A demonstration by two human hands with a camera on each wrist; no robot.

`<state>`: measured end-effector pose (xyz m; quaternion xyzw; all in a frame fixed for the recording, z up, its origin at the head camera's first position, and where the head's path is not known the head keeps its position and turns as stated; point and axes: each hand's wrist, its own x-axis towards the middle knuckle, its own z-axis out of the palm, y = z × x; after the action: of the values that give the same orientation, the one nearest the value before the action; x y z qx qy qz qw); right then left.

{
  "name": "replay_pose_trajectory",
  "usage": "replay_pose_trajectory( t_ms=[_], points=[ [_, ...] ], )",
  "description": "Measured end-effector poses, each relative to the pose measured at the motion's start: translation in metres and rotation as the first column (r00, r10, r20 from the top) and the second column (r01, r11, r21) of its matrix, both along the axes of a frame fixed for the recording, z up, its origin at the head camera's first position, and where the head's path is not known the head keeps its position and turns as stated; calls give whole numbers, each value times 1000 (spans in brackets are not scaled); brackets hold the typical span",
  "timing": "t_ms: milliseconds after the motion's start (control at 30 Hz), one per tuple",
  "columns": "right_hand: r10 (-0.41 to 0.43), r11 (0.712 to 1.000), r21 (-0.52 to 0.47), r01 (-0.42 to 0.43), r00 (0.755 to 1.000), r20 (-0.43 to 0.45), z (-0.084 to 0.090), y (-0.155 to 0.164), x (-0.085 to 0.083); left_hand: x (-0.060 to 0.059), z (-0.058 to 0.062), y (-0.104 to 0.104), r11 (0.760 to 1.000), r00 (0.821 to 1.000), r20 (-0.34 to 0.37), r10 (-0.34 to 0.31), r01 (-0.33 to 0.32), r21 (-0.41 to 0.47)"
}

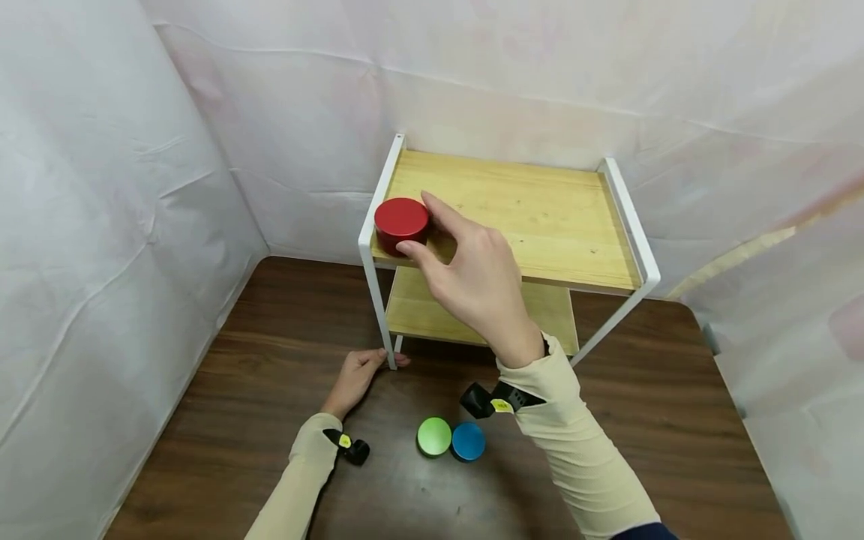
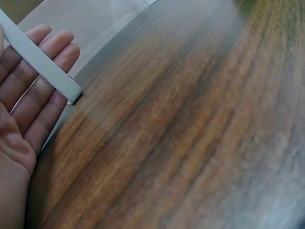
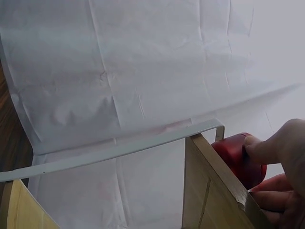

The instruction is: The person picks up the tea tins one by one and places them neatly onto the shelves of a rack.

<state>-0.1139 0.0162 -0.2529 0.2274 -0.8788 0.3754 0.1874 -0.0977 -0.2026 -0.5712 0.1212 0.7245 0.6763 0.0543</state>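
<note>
White sheets hang all around a dark brown wooden table (image 1: pixel 270 360). On the table stands a small white rack (image 1: pixel 637 232) with two light wood shelves. A red round tin (image 1: pixel 401 223) sits on the top shelf, at its front left corner. The right hand (image 1: pixel 472 277) holds the tin, with the thumb on its near side and a finger curled round its far side. The left hand (image 1: pixel 356 379) is down on the table, its fingers wrapped round the bottom of the rack's front left leg (image 2: pixel 43 64). A green tin (image 1: pixel 434 436) and a blue tin (image 1: pixel 469 441) sit touching each other on the table, near the person
</note>
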Motion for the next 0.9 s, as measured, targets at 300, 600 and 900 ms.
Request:
replay_pose_trajectory(
  t_ms=[300, 600, 900],
  points=[
    [71, 994, -71, -81, 988, -136, -7, 4, -1, -3, -1, -4, 1000, 1000, -19, -3, 3, -1],
    [122, 959, -213, -185, 953, -277, -21, 16, 6, -5, 2, -5, 1000, 1000, 0, -7, 7, 12],
    [257, 816, -361, -452, 842, -474, -82, 42, 30, -6, 3, -6, 1000, 1000, 16, 6, -6, -11]
  ],
)
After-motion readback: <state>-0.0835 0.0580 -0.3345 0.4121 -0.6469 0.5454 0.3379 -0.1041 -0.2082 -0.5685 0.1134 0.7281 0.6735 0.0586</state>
